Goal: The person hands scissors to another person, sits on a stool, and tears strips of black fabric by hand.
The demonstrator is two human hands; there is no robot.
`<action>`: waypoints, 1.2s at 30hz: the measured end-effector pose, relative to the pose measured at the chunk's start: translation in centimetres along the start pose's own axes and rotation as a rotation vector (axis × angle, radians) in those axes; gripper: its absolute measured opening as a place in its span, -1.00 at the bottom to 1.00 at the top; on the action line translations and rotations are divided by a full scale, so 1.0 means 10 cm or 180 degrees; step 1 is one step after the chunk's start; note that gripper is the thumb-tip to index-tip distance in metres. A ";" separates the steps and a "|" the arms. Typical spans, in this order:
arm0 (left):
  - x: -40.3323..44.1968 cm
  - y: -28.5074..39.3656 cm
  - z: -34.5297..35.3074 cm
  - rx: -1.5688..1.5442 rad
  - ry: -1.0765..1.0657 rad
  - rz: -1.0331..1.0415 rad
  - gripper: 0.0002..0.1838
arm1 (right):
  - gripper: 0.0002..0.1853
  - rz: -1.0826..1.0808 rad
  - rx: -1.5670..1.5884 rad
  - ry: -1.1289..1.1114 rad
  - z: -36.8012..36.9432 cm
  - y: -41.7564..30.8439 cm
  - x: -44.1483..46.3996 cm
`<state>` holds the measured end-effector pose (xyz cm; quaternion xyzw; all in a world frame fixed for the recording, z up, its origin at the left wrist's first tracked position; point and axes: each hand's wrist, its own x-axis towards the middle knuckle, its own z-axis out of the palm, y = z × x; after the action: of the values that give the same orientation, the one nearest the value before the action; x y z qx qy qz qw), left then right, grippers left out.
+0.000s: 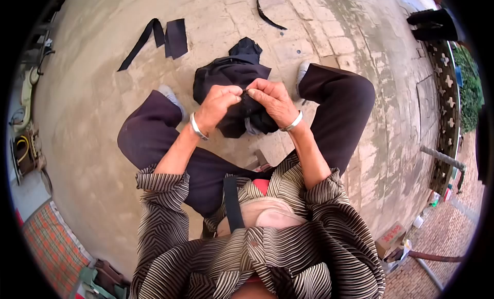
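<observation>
Both my hands meet in front of me, over a heap of dark cloth (231, 72) that lies on the ground between my feet. My left hand (218, 106) pinches with thumb and forefinger at a small dark piece of material. Close beside it, my right hand (275, 103) pinches the same dark material, its fingers curled. The piece between the fingertips is small and merges with the cloth below, so its shape is hard to make out. A black strip (233, 204) lies over my lap, near a pale pink cloth (280, 212).
Dark cloth strips (176, 38) lie on the paving at the upper left, and a thin black strip (265, 16) at the top. A checked cloth (54, 250) is at the lower left. At the lower right stands a cardboard box (390, 239) near a metal pipe (441, 157).
</observation>
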<state>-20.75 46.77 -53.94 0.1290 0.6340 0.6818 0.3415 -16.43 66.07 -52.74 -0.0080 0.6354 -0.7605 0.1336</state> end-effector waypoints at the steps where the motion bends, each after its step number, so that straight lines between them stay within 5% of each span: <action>1: -0.03 0.08 0.05 -0.0008 0.0014 -0.0010 -0.81 | -0.81 0.0013 0.0005 -0.0012 0.00 0.00 0.00; 3: -0.09 0.20 0.17 -0.0396 0.0914 0.0032 -0.78 | -0.82 0.0112 -0.0062 -0.0011 -0.03 -0.01 0.01; 10: -0.01 0.09 -0.09 -0.1008 -0.0239 -0.0539 -0.79 | -0.85 -0.0014 -0.0080 0.0211 -0.02 -0.14 -0.01; 19: 0.02 0.04 -0.03 -0.1722 0.0119 -0.0521 -0.78 | -0.85 0.0020 -0.0118 0.0240 -0.07 -0.20 -0.02; 22: 0.02 0.12 -0.04 -0.2053 0.0076 -0.0484 -0.77 | -0.78 -0.0290 -0.0964 -0.0185 -0.05 -0.25 -0.01; 25: 0.04 0.11 -0.06 -0.1741 0.0160 -0.0642 -0.72 | -0.80 -0.0539 -0.0817 -0.0005 -0.04 0.00 0.05; 31: 0.01 0.21 -0.10 -0.0536 -0.0459 -0.0554 -0.68 | -0.89 0.0276 0.0459 -0.0132 -0.10 -0.06 0.01; 36: -0.01 0.18 -0.08 -0.0768 -0.0223 -0.0547 -0.72 | -0.88 0.0396 0.0797 -0.0107 -0.07 -0.02 0.01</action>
<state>-21.68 46.19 -52.33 0.0561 0.5438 0.7164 0.4335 -16.65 66.76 -52.72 0.0354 0.5325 -0.8238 0.1911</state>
